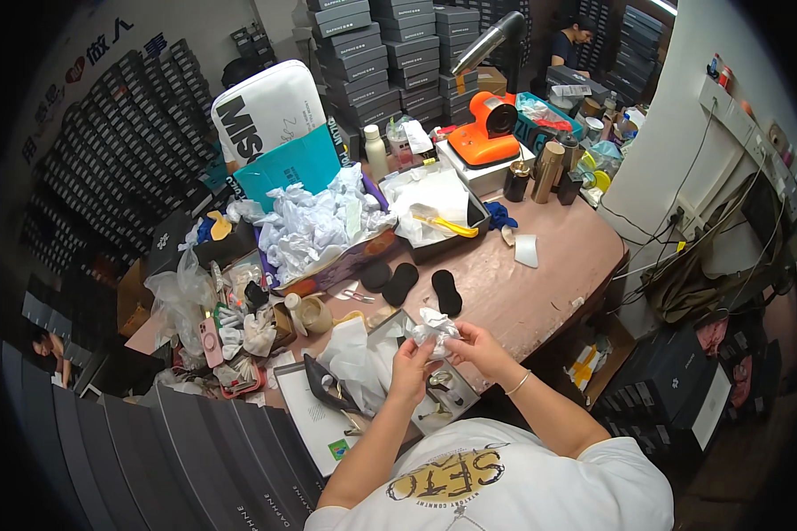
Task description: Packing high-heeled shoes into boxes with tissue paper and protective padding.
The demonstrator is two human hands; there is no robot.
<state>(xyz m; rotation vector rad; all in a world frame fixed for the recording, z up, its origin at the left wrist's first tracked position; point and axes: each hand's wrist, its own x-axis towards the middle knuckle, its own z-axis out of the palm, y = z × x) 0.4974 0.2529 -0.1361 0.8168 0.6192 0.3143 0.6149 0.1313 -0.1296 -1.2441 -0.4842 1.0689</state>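
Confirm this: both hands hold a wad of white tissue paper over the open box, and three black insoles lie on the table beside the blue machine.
Wrong in one respect: the machine is orange, not blue, as the head view shows. The rest holds: left hand and right hand hold the white tissue paper over the open box, and three black insoles lie on the table.

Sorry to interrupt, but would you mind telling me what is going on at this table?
A person at a cluttered table holds a crumpled wad of white tissue paper between the left hand and the right hand, above an open shoe box. Three black insoles lie just beyond, next to a box heaped with crumpled paper.
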